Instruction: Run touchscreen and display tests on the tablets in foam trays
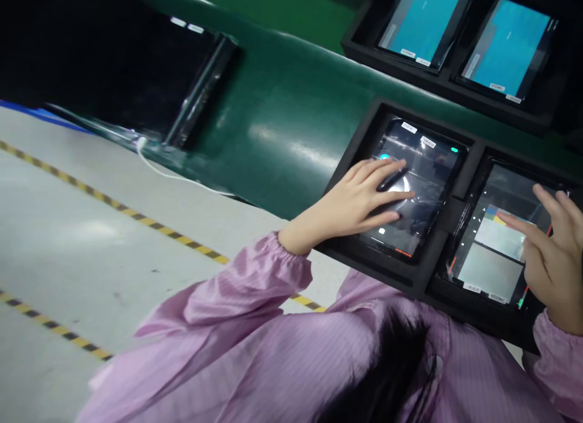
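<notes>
My left hand (359, 198) lies on the left tablet (428, 168), whose screen is dark with small icons. A black stylus (392, 180) is held between its fingers, tip on the glass. My right hand (553, 253) hovers over the right tablet (489, 253), fingers apart, with the index fingertip touching the screen near a coloured patch and grey panels. Both tablets sit side by side in a black tray (423, 283). Pink sleeves cover both arms.
A second black tray (359, 43) farther back holds two tablets with blue screens (423, 16). The trays rest on a green conveyor belt (282, 119). A white cable (155, 168) runs along its edge. Grey floor with yellow-black tape (113, 201) lies to the left.
</notes>
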The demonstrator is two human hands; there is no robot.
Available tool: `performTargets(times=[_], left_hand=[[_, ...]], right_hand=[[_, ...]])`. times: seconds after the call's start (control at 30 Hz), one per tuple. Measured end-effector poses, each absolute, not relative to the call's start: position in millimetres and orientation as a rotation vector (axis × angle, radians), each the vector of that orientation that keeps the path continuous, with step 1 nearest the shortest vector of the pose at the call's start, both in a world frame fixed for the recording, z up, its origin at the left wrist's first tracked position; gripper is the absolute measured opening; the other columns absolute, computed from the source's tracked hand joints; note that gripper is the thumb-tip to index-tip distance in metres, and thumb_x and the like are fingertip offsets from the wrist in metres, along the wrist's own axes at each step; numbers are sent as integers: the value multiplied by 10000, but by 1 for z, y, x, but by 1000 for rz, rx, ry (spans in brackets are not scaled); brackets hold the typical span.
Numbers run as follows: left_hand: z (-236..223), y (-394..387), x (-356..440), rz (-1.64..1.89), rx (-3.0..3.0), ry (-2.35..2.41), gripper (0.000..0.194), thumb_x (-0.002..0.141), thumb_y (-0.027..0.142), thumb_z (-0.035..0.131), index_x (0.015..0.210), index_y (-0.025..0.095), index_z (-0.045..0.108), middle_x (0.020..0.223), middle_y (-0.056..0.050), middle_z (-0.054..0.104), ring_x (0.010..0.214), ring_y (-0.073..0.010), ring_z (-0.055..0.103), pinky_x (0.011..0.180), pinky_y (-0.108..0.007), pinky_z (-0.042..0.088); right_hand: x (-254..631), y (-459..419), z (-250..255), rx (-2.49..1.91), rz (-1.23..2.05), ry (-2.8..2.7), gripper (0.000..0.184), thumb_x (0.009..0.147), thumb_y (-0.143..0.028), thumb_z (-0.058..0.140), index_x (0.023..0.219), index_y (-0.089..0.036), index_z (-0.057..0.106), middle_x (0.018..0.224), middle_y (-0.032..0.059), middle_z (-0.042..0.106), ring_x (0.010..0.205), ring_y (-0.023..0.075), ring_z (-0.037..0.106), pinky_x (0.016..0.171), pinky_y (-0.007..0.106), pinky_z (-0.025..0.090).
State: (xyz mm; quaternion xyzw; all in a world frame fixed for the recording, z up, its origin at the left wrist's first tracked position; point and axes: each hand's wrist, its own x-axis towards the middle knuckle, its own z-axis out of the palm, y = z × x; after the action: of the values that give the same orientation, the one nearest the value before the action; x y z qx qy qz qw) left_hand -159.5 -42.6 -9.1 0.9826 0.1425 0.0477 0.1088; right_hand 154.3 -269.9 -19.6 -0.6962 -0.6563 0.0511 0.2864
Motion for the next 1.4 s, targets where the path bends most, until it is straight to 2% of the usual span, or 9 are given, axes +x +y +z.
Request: performTargets(times=[0.1,0.2,0.37,0.53,0.7,0.83,1.17,1.27,1.4], left_hand=[[-14,-30,-153,177,2901,656,670,1089,666,444,1593,228,503,1739,-238,297,1591,-452,336,1279,-691,277],[-17,-20,-149,247,2858,767,767,1060,748,409,1626,233,445,1765,-230,237,1618,-455,278,1295,-719,214],[-13,-24,-143,255,2848,532,690,1075,727,391,1611,301,476,1779,-178,234,1611,-425,307,1295,-665,279],[-9,-27,-152,68,2899,128,528,1096,602,513,1543,328,574,1733,-127,378,1556,-349,440,1298,-554,357],[3,-3,-210,183,2991,402,445,1113,586,473,1245,287,776,1642,-66,529,1476,-379,527,1190,-584,479],[12,-2,-235,326,2907,668,466,1109,569,455,1022,281,811,1540,-46,630,1436,-382,567,1170,-595,488],[3,-30,-173,242,2867,325,466,1136,543,411,1349,258,712,1596,-123,564,1464,-340,521,1226,-530,447],[2,-37,-156,236,2884,185,484,1141,541,408,1408,231,667,1630,-160,515,1483,-343,503,1244,-518,426],[2,-43,-137,186,2910,78,475,1147,512,409,1392,195,663,1629,-191,504,1498,-351,493,1257,-524,411]], right_hand=[[153,-269,-24,-1850,121,-1783,608,993,3,439,1389,-386,685,1732,-36,355,1603,378,306,1241,674,326],[151,-267,-27,-1859,115,-1803,569,983,-4,440,1359,-337,706,1722,-2,378,1597,384,321,1239,680,332],[148,-264,-30,-1877,170,-1858,528,991,-42,433,1338,-314,725,1687,47,429,1584,385,348,1221,705,358],[147,-263,-31,-1867,145,-1870,510,985,-54,451,1305,-325,742,1664,43,461,1571,369,376,1225,677,370],[146,-263,-33,-1839,147,-1879,529,974,-29,461,1289,-341,749,1643,29,491,1553,365,407,1225,655,377],[145,-260,-33,-1823,139,-1923,516,976,-39,495,1325,-336,732,1627,50,506,1531,370,434,1218,659,393],[138,-255,-35,-1800,181,-2073,369,1051,-265,556,1395,-310,682,1668,99,449,1540,396,410,1231,698,353],[141,-256,-34,-1828,120,-1988,251,1065,-319,557,1186,-285,774,1597,82,538,1514,390,447,1238,684,338],[148,-260,-33,-1822,-14,-1807,304,1067,-324,531,892,-229,761,1428,88,661,1443,387,529,1202,627,388]])
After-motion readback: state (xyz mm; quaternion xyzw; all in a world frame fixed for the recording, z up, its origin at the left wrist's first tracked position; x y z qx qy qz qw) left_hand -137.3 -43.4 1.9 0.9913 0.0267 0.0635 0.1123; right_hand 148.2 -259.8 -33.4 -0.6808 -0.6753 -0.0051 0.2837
